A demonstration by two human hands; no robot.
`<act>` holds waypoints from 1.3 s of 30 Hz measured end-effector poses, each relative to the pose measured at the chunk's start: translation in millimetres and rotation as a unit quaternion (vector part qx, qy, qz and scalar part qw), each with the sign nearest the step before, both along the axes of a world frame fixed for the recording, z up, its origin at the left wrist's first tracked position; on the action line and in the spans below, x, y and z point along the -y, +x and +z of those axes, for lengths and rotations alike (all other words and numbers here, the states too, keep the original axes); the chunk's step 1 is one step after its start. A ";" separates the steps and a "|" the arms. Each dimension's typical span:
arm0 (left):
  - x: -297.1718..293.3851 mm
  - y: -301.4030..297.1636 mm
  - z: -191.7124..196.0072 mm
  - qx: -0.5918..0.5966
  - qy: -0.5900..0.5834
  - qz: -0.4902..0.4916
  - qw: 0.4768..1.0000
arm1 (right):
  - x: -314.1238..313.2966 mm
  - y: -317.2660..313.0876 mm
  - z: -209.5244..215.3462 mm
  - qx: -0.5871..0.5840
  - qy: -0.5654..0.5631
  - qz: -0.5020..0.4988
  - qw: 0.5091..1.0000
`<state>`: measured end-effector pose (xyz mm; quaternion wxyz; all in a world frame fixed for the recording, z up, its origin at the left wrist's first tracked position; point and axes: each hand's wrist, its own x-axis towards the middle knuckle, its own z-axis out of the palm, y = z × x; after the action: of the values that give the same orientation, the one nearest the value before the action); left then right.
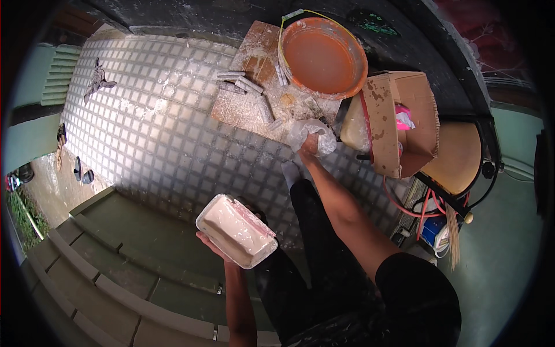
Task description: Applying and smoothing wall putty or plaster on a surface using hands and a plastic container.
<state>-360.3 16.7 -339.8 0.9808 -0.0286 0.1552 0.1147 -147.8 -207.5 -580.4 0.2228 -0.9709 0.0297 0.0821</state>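
On a tiled landing above green steps: a person stands over a work spot strewn with white residue, both arms reaching down from the lower edge of the view.

Left hand: the left hand (215, 246) is cupped under a white rectangular tray (237, 230) of pale, wet-looking paste, fingers curled up around its lower long edge and clasping it; the tray is held tilted in the air above the steps.

Right hand: the right hand (310, 144) is stretched out to a crumpled clear plastic bag (312, 134) at the near edge of a wooden board (254, 92); the fingers are wrapped into the plastic and appear closed on it, though the film hides the fingertips.

Around it: an orange basin (322, 56) of brownish liquid sits at the board's far end, short pale sticks (240, 82) lie on the board, and a stained cardboard box (399, 118) stands just beside the bag.

Risk, tray: carried on one palm and tipped, the tray could slide or spill its paste onto the steps, likely if the person leans further toward the bag.

Risk, bag: the thin plastic could tear or slip in a one-handed pull, and a jerk might knock the sticks or jolt the basin.
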 end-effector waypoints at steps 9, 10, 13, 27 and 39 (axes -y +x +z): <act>-3.9 13.9 54.5 -0.124 0.035 -0.121 0.984 | -39.0 -10.9 2.6 -0.068 -0.126 0.040 0.989; -1.4 17.7 54.5 -0.114 0.035 -0.130 0.984 | -34.2 -4.5 10.6 -0.065 -0.131 0.034 0.989; 0.4 23.6 51.6 -0.091 0.039 -0.150 0.984 | -27.2 9.2 8.2 -0.179 -0.224 0.070 0.955; 1.3 29.9 42.5 -0.096 0.034 -0.173 0.980 | -0.5 11.5 -3.2 -0.263 0.061 -0.148 0.952; -2.3 30.5 43.6 -0.076 0.045 -0.163 0.983 | 0.5 17.5 -50.4 -0.209 0.576 -0.455 0.646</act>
<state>-329.8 19.0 -296.2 0.9720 0.0499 0.2267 -0.0376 -130.3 -208.0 -630.8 0.7344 -0.4685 0.4604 0.1711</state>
